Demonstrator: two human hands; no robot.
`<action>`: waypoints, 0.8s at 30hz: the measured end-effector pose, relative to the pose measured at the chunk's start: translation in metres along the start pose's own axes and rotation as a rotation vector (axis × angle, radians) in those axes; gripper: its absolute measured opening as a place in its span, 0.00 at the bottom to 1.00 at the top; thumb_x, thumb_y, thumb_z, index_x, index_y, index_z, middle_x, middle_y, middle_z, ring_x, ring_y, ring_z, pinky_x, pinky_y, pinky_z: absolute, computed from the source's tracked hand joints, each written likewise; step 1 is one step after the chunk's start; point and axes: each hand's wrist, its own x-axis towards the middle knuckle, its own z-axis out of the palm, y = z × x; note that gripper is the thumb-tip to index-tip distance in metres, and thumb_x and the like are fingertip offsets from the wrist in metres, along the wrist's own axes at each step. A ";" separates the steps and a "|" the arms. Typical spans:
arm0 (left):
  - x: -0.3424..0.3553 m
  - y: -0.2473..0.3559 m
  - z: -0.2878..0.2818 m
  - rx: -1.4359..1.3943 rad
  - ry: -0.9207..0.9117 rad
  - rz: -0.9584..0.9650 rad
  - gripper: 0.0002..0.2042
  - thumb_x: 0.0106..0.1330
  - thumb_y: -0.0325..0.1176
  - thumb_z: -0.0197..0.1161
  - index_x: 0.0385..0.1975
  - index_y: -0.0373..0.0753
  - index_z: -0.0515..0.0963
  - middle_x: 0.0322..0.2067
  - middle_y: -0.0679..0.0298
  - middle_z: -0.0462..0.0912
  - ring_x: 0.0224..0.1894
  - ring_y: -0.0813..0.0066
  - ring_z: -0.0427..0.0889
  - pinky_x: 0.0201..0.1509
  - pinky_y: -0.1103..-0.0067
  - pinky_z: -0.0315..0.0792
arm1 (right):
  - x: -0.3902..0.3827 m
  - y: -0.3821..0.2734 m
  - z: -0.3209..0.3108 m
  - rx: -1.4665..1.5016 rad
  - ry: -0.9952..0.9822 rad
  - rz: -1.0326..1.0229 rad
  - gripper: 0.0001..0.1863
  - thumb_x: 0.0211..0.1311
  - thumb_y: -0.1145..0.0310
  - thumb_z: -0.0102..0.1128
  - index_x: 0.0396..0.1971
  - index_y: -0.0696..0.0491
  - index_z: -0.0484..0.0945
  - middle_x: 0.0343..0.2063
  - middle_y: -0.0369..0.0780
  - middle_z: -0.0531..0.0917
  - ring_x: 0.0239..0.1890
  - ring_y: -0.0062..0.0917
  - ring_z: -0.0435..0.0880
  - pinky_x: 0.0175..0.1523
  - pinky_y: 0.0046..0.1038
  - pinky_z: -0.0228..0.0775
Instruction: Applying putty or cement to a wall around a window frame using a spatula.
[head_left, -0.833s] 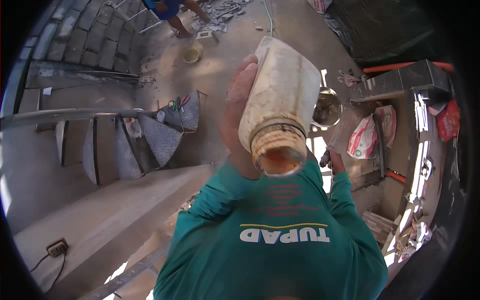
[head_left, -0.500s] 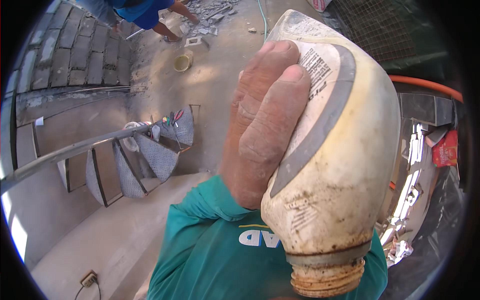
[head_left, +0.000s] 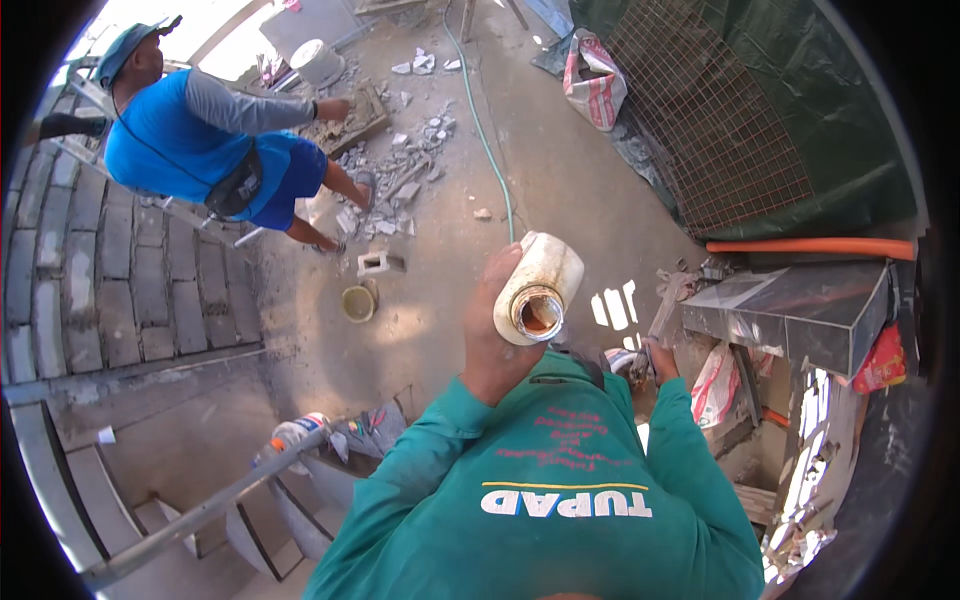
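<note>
My left hand [head_left: 485, 345] is wrapped round a cream plastic bottle [head_left: 557, 268] held out before my chest. The bottle's uncapped, stained mouth tilts up towards me, with brownish residue visible inside. Lower and off to the right, my right hand [head_left: 660, 362] is small in view, with its fingers apparently curled at the lower end of a flat, pale grey strip [head_left: 664, 312]. I cannot make out the strip's exact kind. Both my forearms are in green sleeves.
A person in blue [head_left: 190, 130] stands at the far left, one hand over broken rubble [head_left: 405, 165]. A hollow block [head_left: 381, 263] and a round bucket [head_left: 359, 302] sit on the floor. Nearby are a green hose [head_left: 485, 130], a metal rail [head_left: 215, 505] and a dark tiled ledge [head_left: 790, 300].
The bottle has moved down and away from close to my view, and its mouth has turned up towards me. My view has tilted up, bringing in my right hand and the other person.
</note>
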 end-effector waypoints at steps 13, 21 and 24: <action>0.284 -0.120 0.053 0.055 -0.106 -0.187 0.36 0.54 0.26 0.80 0.64 0.29 0.72 0.61 0.45 0.81 0.64 0.56 0.81 0.66 0.68 0.76 | 0.140 -0.132 0.082 0.123 -0.011 0.157 0.20 0.60 0.58 0.66 0.33 0.65 0.84 0.29 0.44 0.87 0.26 0.31 0.86 0.33 0.38 0.78; 0.484 -0.170 0.129 0.093 -0.049 -0.335 0.33 0.55 0.24 0.78 0.63 0.30 0.74 0.60 0.52 0.82 0.60 0.63 0.83 0.65 0.71 0.75 | 0.316 -0.382 0.109 0.058 -0.002 0.155 0.20 0.60 0.57 0.67 0.25 0.62 0.84 0.23 0.41 0.85 0.25 0.27 0.83 0.34 0.34 0.75; 0.542 -0.187 0.151 0.027 -0.017 -0.409 0.30 0.56 0.24 0.77 0.61 0.30 0.75 0.58 0.55 0.82 0.59 0.66 0.83 0.64 0.72 0.75 | 0.359 -0.497 0.113 0.096 -0.062 0.014 0.20 0.60 0.56 0.67 0.23 0.61 0.83 0.20 0.39 0.83 0.23 0.25 0.82 0.32 0.31 0.72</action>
